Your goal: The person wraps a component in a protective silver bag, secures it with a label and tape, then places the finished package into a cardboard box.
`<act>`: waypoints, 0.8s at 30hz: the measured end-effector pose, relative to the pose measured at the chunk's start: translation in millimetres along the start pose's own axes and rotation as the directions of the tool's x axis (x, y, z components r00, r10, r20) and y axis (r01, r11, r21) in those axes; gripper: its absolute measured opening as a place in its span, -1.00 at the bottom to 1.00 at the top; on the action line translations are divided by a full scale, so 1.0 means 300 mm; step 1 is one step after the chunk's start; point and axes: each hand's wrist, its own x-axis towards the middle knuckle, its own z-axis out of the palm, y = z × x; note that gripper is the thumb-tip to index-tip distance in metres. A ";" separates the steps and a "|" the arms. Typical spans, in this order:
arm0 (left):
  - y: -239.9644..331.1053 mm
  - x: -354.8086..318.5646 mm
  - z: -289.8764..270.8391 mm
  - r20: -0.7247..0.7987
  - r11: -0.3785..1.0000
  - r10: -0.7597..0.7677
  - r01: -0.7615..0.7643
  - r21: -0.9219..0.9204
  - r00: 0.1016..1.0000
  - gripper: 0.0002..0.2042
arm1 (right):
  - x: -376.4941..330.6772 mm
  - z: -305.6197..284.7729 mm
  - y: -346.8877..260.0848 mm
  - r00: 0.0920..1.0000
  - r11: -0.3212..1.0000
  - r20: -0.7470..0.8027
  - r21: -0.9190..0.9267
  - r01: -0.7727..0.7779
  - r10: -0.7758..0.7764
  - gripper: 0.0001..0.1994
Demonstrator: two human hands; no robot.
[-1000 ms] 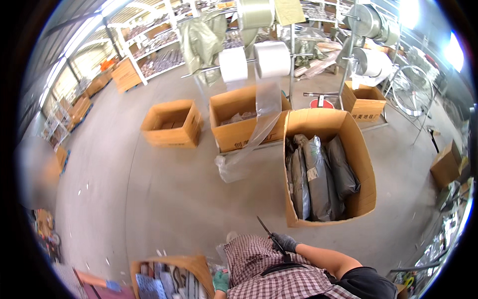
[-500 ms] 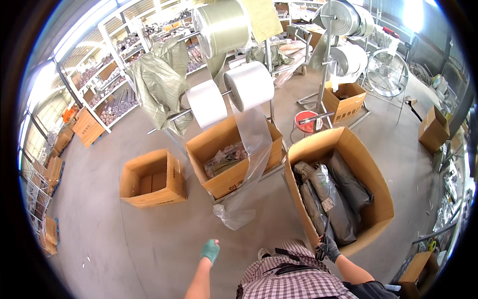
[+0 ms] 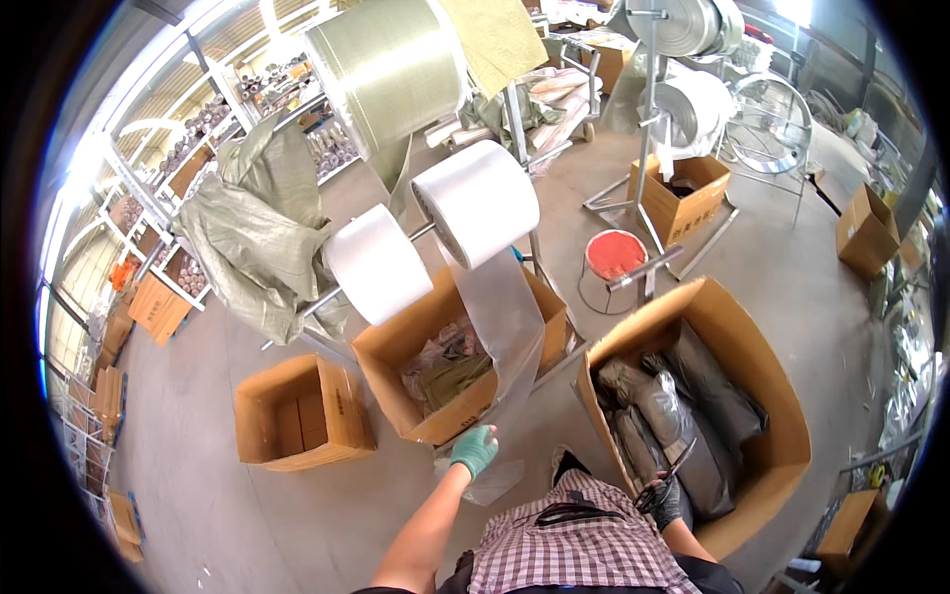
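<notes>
My left hand (image 3: 475, 451), in a green glove, is in front of the near edge of the middle cardboard box (image 3: 427, 433). Its fingers look curled; what they hold, if anything, is hidden. It overlaps the clear plastic film (image 3: 503, 332), which hangs from a large white roll (image 3: 483, 203) over the box, its loose end near the floor. Whether hand and film touch, I cannot tell. In a dark grey glove, my right hand (image 3: 667, 501) is closed on scissors (image 3: 680, 457) with black handles, at the near left rim of the right-hand box, which holds grey wrapped bundles (image 3: 708, 460).
A smaller open box (image 3: 341, 421) stands at left. Beyond the middle box, a metal stand (image 3: 520, 129) carries several rolls and a draped grey-green sheet (image 3: 262, 233). A red stool (image 3: 616, 255) and another box (image 3: 683, 213) stand farther right, near a large fan (image 3: 772, 124).
My left hand has moved forward and right, up to the film by the middle box. The view has shifted closer to the rolls. My right hand stays by the right-hand box with the scissors.
</notes>
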 end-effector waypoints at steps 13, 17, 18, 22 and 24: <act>-0.269 1.049 -1.203 -0.628 0.837 0.479 -0.103 0.537 0.613 -0.57 | 0.296 0.614 -0.235 0.980 0.930 0.189 -0.344 0.128 -0.066 -0.70; -0.162 1.474 -1.162 -0.419 0.849 0.447 -0.227 0.478 0.790 -0.60 | 0.118 0.755 -0.407 0.990 0.740 -0.045 -0.669 0.072 -0.137 -0.60; -0.114 1.546 -1.094 -0.377 0.846 0.460 -0.270 0.459 0.804 -0.61 | 0.107 0.744 -0.353 0.980 0.786 -0.075 -0.611 0.100 -0.183 -0.59; 0.254 1.526 -0.831 -0.232 0.777 0.592 -0.470 0.418 0.772 -0.64 | 0.089 0.852 -0.121 0.866 0.885 -0.230 -0.262 0.385 -0.445 -0.76; 0.371 1.450 -0.716 -0.148 0.717 0.677 -0.599 0.356 0.721 -0.65 | 0.044 0.927 -0.027 0.881 0.957 -0.378 -0.064 0.282 -0.285 -0.79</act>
